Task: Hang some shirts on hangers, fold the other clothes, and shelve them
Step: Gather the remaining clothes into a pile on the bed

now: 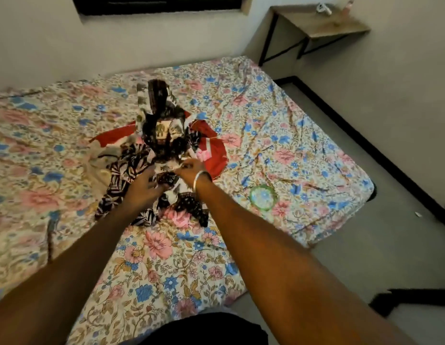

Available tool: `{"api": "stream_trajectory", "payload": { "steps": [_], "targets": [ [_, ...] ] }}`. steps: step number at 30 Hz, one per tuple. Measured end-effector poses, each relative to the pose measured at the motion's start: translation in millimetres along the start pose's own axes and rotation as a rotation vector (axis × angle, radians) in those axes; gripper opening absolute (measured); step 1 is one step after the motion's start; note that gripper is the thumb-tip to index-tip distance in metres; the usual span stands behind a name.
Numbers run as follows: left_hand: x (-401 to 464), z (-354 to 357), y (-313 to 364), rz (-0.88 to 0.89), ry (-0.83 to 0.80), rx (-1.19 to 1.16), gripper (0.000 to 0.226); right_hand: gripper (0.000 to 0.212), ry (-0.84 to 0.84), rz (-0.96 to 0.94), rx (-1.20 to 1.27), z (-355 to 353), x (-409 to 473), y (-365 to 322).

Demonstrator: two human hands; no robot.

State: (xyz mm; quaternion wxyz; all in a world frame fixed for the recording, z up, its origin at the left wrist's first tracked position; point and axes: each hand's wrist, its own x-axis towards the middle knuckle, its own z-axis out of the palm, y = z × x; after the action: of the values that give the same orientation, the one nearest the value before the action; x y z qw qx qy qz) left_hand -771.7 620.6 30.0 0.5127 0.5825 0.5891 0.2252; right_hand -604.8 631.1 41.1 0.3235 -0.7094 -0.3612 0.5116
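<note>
A heap of clothes lies in the middle of the bed (303, 170), which has a floral sheet. On top is a black-and-white patterned shirt (164, 125), bunched and partly raised. A red garment (214, 150) spreads under it, and a cream one (104, 155) lies to the left. My left hand (144, 188) grips the lower part of the patterned shirt. My right hand (191, 169), with a silver bangle at the wrist, pinches the same shirt's fabric just beside it. Both forearms reach forward over the bed.
A green ring-shaped thing (262, 196) lies on the sheet right of the heap. A small wooden wall desk (323, 28) with black legs stands at the back right, small items on it. Grey floor runs along the bed's right side. A dark window is above the bed.
</note>
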Motion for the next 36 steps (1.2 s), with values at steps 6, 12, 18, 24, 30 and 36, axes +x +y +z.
{"api": "stream_trajectory", "payload": {
  "steps": [6, 12, 18, 24, 30, 36],
  "targets": [
    [-39, 26, -41, 0.003, -0.194, 0.081, 0.064, 0.029, 0.195, 0.162, 0.155, -6, -50, 86],
    [-56, 44, -50, 0.098, -0.235, 0.183, 0.055, 0.012, 0.274, 0.144, 0.262, -4, -105, 111],
    [-76, 70, -49, 0.175, -0.216, 0.173, 0.044, 0.019, 0.248, 0.140, 0.367, -18, -132, 126],
    [-88, 103, -46, 0.175, -0.207, 0.193, 0.045, 0.017, 0.227, 0.118, 0.369, -44, -136, 140],
    [-79, 171, -37, 0.137, -0.177, 0.163, 0.035, 0.010, 0.143, 0.118, 0.327, -96, -112, 168],
    [-77, 252, -21, 0.055, -0.121, 0.135, 0.023, 0.014, 0.053, 0.109, 0.247, -174, -82, 201]
  ]
}}
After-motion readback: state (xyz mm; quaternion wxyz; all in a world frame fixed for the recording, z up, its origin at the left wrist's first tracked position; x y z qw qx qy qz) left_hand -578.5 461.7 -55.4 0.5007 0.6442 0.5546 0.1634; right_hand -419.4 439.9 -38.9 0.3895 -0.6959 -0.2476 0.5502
